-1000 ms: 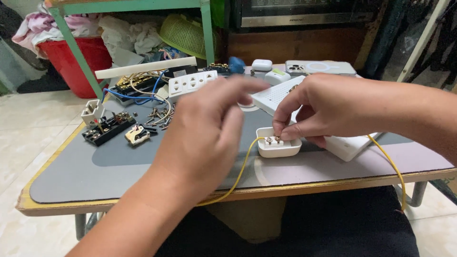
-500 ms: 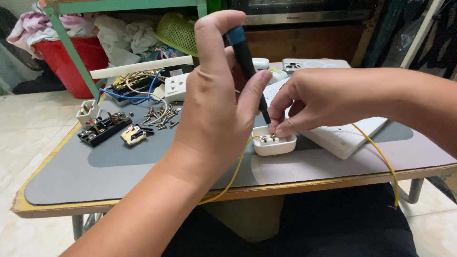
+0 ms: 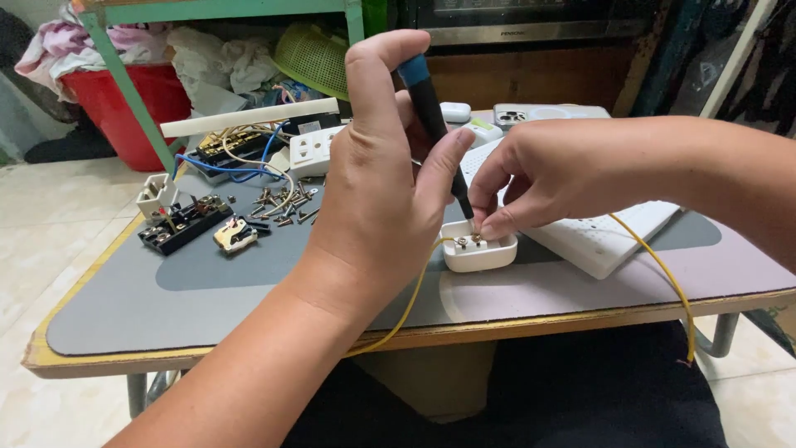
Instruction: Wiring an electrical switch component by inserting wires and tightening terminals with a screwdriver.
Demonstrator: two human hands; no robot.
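My left hand (image 3: 377, 199) grips a screwdriver (image 3: 433, 112) with a black shaft and blue cap, held upright, its tip down on a terminal of a small white plug body (image 3: 479, 250). My right hand (image 3: 539, 178) pinches the top of that plug body with fingertips, steadying it on the grey table mat (image 3: 249, 282). A yellow wire (image 3: 410, 294) runs from the plug under my left wrist and off the table edge. A second stretch of yellow wire (image 3: 663, 274) loops off the right side.
A white power strip casing (image 3: 609, 236) lies behind the plug. At back left are a black terminal block (image 3: 182, 226), loose screws (image 3: 282, 207), a white socket plate (image 3: 311, 149), blue wires and a white bar. A red tub (image 3: 133, 104) and green frame stand beyond.
My left hand has lifted the screwdriver upright and brought its tip down onto the plug terminal. My right hand stayed on the plug.
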